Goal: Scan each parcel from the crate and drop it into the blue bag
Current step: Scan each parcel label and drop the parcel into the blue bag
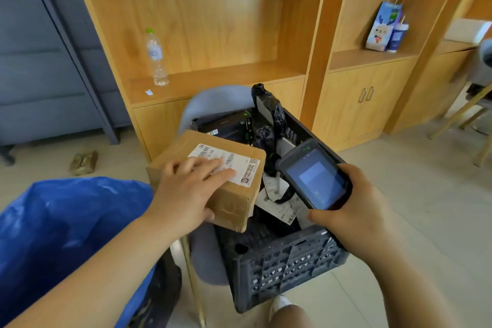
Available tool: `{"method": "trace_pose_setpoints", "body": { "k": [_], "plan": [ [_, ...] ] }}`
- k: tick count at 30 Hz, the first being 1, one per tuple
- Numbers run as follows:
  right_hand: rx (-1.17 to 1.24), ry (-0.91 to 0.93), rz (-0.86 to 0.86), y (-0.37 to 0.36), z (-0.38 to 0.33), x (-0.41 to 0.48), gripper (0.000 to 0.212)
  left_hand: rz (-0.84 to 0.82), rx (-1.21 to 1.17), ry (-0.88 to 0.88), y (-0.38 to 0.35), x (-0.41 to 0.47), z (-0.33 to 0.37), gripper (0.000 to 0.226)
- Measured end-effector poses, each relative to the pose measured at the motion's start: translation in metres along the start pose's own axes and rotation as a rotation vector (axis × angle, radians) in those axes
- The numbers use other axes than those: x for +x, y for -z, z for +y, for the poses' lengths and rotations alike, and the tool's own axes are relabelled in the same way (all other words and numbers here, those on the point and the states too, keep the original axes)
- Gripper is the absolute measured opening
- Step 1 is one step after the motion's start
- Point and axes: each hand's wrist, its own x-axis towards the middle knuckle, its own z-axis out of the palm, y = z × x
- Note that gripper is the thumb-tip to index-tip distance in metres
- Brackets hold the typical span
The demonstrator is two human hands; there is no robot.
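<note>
My left hand (186, 192) grips a brown cardboard parcel (239, 202) from above, fingers lying over its white barcode label (239, 162). The parcel hangs above the left edge of the dark plastic crate (287, 263), between the crate and the blue bag (61, 229) at lower left. My right hand (356, 210) holds a black handheld scanner (316, 176), screen lit, just right of the parcel and over the crate. Inside the crate lie black-wrapped parcels (269, 112) and a dark box (226, 122), some with white labels.
The crate rests on a grey chair (213, 101). Wooden shelving (213, 34) stands behind, with a water bottle (156, 58) and a small gift bag (380, 26) on it. A crumpled brown packet (83, 162) lies on the tiled floor at left.
</note>
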Motion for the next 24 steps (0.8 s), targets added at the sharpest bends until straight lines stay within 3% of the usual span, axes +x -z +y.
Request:
{"method": "trace_pose_setpoints", "body": {
  "k": [3, 7, 12, 14, 19, 20, 24],
  "plan": [
    [-0.044, 0.059, -0.015, -0.006, -0.016, -0.006, 0.079, 0.013, -0.057, 0.004, -0.001, -0.003, -0.006, 0.078],
    [-0.078, 0.062, -0.041, -0.008, -0.029, -0.009, 0.094, 0.127, -0.413, 0.084, 0.005, -0.002, -0.014, 0.052],
    [-0.094, 0.078, -0.046, -0.009, -0.036, -0.01, 0.096, 0.188, -0.404, 0.206, 0.002, 0.002, -0.028, 0.03],
    [-0.097, 0.069, -0.039, -0.008, -0.036, -0.009, 0.099, 0.17, -0.358, 0.297, 0.0, 0.004, -0.033, 0.037],
    [-0.101, 0.08, -0.025, -0.008, -0.037, -0.008, 0.098, -0.01, -0.535, 0.649, -0.004, 0.012, -0.048, 0.102],
    [-0.102, 0.078, -0.025, -0.008, -0.037, -0.008, 0.099, -0.031, -0.6, 0.685, -0.004, 0.014, -0.049, 0.102],
    [-0.114, 0.077, -0.024, -0.008, -0.036, -0.01, 0.101, -0.023, -0.774, 0.719, -0.003, 0.014, -0.05, 0.069]
  ]
}}
